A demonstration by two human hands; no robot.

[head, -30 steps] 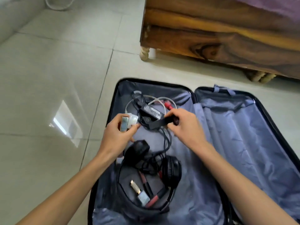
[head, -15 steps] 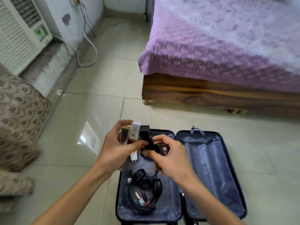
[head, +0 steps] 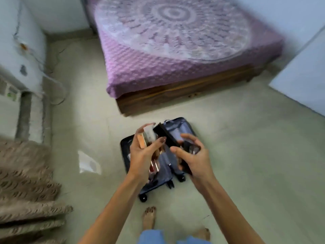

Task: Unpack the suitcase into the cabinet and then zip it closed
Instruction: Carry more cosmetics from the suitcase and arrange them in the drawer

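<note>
A bed (head: 175, 55) with a purple spread fills the far room as the person, crouched over the suitcase (head: 177, 131) a second ago, now stands above it, a sign the load is headed for the cabinet, which is not in view. The case lies open on the floor (head: 246, 155) below the hands, headphones apparently left inside. The left hand (head: 142, 155) has its fingers curled around small boxes (head: 147, 134); the right hand (head: 195, 159) grips a black adapter (head: 165, 136) and bundled cords. Motion blur obscures the items; the hands cover much of the case.
</note>
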